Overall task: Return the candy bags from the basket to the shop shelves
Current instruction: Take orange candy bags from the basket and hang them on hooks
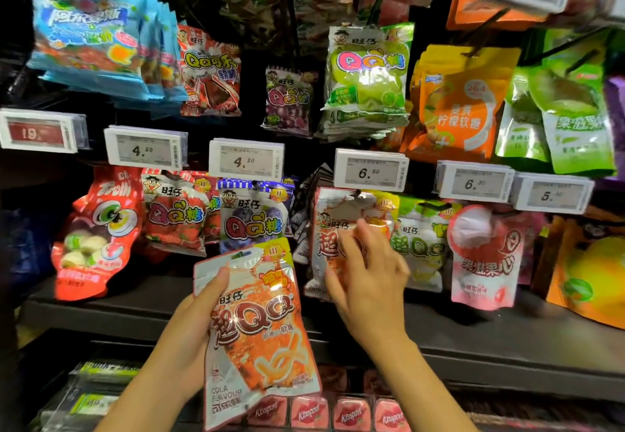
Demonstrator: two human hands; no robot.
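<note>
The left hand [199,327] gripped a cola candy bag [257,330] upright. The right hand [368,283], fingers spread, touched a matching hanging bag [333,225] under the 6.50 price tag [370,171].

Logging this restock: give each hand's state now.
Left hand: grips the cola candy bag.
Right hand: open, fingers on the hanging cola bags.

Nine price tags [246,158], four Kissport packs [309,412], two hands [368,283].
</note>
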